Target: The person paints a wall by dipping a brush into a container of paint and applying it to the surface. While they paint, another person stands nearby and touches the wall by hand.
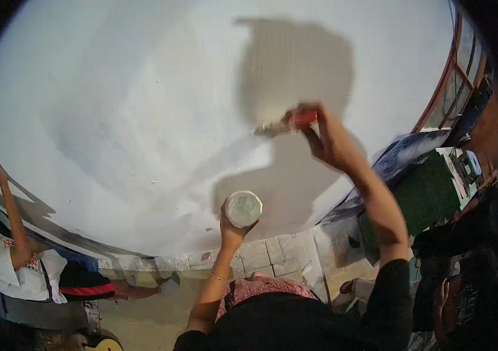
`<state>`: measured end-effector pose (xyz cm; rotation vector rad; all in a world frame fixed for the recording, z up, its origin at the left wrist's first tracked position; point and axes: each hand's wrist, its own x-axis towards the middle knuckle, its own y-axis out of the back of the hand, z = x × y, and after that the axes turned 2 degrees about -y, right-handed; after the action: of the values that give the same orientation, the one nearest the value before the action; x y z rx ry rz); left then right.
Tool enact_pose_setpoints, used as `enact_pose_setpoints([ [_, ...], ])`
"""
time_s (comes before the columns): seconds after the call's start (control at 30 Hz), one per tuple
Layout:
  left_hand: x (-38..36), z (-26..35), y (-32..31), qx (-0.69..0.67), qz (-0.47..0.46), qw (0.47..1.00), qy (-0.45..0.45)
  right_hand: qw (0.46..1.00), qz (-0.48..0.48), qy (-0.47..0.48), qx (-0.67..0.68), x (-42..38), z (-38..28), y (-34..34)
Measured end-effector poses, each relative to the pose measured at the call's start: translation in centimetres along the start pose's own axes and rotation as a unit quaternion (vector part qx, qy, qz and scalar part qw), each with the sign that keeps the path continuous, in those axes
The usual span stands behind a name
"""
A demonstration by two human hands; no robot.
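Observation:
My right hand point(319, 131) is closed round the red handle of a paintbrush point(272, 127), its bristles pointing left at the pale wall point(143, 117). Lower down and to the left, my left hand point(234, 231) holds a round white cup point(244, 209) with its open top towards the camera. Pale contents show inside the cup. Shadows of my head and arm fall on the wall around the brush.
At the left, a seated person point(21, 266) in a white shirt raises a hand near the wall. A green-covered table point(424, 196) with items stands at the right, below a window point(462, 70). Other people are at the lower right. Pale tiles point(260, 254) line the wall's foot.

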<state>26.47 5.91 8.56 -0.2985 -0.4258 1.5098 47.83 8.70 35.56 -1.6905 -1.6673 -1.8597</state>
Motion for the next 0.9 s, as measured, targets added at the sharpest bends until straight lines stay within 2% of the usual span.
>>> enact_pose_setpoints([
  [0.03, 0.5, -2.1, 1.7, 0.130, -0.018, 0.988, -0.080, 0.999, -0.014, 0.021, 0.028, 2.2, 0.6, 1.2],
  [0.07, 0.9, -3.3, 2.8, 0.257, -0.037, 0.953, -0.160, 0.998, -0.028, 0.022, 0.056, 4.4, 0.4, 2.7],
  [0.1, 0.8, -2.7, 2.7, 0.256, -0.039, 0.952, -0.162, 0.993, 0.032, 0.100, -0.045, 6.2, 0.0, 4.5],
  [0.13, 0.5, -1.8, 2.5, 0.288, -0.034, 0.944, -0.160, 0.992, 0.047, 0.114, -0.032, 8.3, -1.2, 6.6],
  [0.17, 0.3, -1.3, 2.4, 0.319, -0.029, 0.934, -0.157, 0.977, 0.031, 0.202, -0.065, 10.3, -1.0, 8.8],
  [0.23, 0.2, -1.3, 2.3, 0.288, -0.034, 0.945, -0.149, 0.893, 0.168, 0.350, -0.228, 13.8, -2.4, 11.6],
  [0.33, 0.2, -0.9, 2.0, 0.347, -0.026, 0.921, -0.174, 0.899, 0.210, 0.374, -0.090, 16.1, -5.1, 12.4],
  [0.4, 0.3, -1.5, 2.3, 0.341, -0.025, 0.924, -0.170, 0.853, 0.276, 0.369, -0.245, 14.3, -3.1, 12.7],
  [0.43, 0.2, -1.5, 2.4, 0.341, -0.028, 0.924, -0.168, 0.816, 0.326, 0.307, -0.366, 11.5, -1.7, 11.4],
  [0.5, 0.0, -1.6, 2.5, 0.297, -0.028, 0.943, -0.148, 0.878, 0.247, 0.347, -0.218, 8.3, -0.3, 6.9],
  [0.53, -0.2, -1.4, 2.3, 0.297, -0.029, 0.943, -0.146, 0.880, 0.214, 0.336, -0.260, 5.4, 0.5, 4.8],
  [0.6, -0.8, -1.0, 1.4, 0.232, 0.002, 0.965, -0.123, 0.919, 0.113, 0.274, -0.261, -1.1, 1.3, 0.6],
  [0.7, -1.5, -1.2, 2.1, 0.258, 0.027, 0.953, -0.159, 0.956, 0.065, 0.221, -0.180, -9.9, 2.7, -5.4],
  [0.83, -2.1, -1.5, 3.5, 0.184, 0.045, 0.975, -0.117, 0.987, 0.019, 0.134, -0.081, -19.8, 3.9, -12.9],
  [0.9, -2.3, -2.1, 4.6, 0.201, 0.052, 0.972, -0.112, 0.993, -0.034, 0.085, -0.080, -22.7, 3.2, -14.9],
])
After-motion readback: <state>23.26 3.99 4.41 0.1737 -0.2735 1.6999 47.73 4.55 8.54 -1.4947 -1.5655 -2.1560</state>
